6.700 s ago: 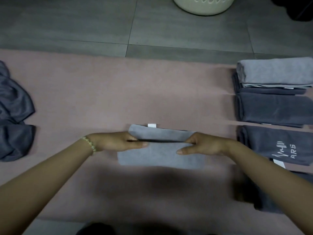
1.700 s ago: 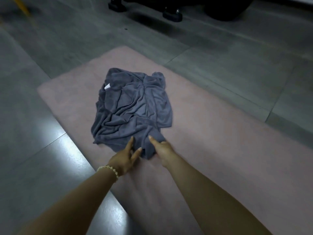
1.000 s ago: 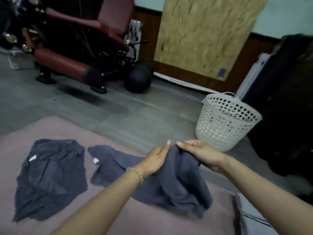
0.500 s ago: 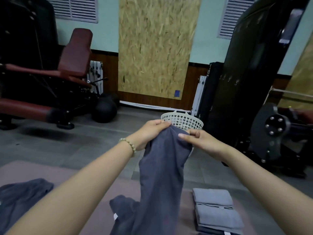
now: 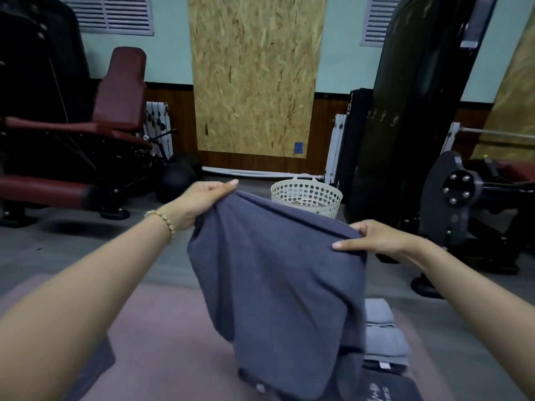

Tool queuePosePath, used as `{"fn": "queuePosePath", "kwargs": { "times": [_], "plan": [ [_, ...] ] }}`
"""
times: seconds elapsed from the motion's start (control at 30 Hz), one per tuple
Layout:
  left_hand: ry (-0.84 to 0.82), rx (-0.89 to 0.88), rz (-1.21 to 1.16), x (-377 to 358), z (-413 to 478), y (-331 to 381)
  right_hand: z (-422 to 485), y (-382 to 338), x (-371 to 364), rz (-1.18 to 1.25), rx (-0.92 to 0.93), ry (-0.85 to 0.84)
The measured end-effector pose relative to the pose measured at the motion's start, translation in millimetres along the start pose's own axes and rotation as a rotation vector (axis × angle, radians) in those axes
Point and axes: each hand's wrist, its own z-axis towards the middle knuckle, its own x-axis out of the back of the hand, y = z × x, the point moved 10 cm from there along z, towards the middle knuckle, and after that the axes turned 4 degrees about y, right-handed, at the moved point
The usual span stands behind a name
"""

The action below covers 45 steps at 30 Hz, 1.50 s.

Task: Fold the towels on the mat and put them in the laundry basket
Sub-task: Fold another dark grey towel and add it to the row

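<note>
— Head camera, nearest first: what lies low in view?
— Pink mat (image 5: 162,328), matte and finely ribbed. Along its right side is a row of folded towels (image 5: 382,334). They are soft grey rectangles, and the nearest is darker with white print.

— And the towel being worked?
— Dark grey terry towel (image 5: 278,285), raised above the mat. Its top hem is stretched between both hands, and the rest hangs as a loose, creased sheet down toward the mat.

— How do the fingers sit on it?
— Left hand (image 5: 199,204) grips the left top corner, fingers curled over the hem and cloth bunched under the palm. A beaded bracelet (image 5: 162,224) circles that wrist. Right hand (image 5: 376,238) pinches the right top corner: one digit lies straight along the near face, the others curl over the hem.

— Farther off?
— Beyond the mat comes smooth grey floor (image 5: 58,241), then a round cream plastic basket (image 5: 307,198) with heart-shaped holes, upright. Farther beyond the mat a rough chipboard panel (image 5: 254,73) stands against the wall, with a maroon padded bench (image 5: 115,91) beyond the mat's left end.
</note>
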Motion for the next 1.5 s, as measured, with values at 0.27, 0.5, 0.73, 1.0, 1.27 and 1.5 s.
{"fn": "queuePosePath", "kwargs": {
  "times": [0.27,0.5,0.73,1.0,1.27,1.5],
  "plan": [
    [0.318,-0.023,0.012,90,28,-30,2,-2,41,0.032,0.059,0.173],
    [0.356,0.032,0.072,95,45,-99,28,35,41,-0.087,-0.028,0.266],
    [0.442,0.115,-0.092,100,76,-158,93,49,35,0.29,-0.088,0.41],
    [0.518,0.007,-0.134,120,127,-132,155,27,40,0.558,-0.004,0.576],
    [0.272,0.108,0.167,90,102,-279,185,136,-170,0.4,-0.278,0.145],
    [0.021,0.435,0.367,62,23,-491,158,282,-384,0.097,-0.57,-0.279]
  ]
}}
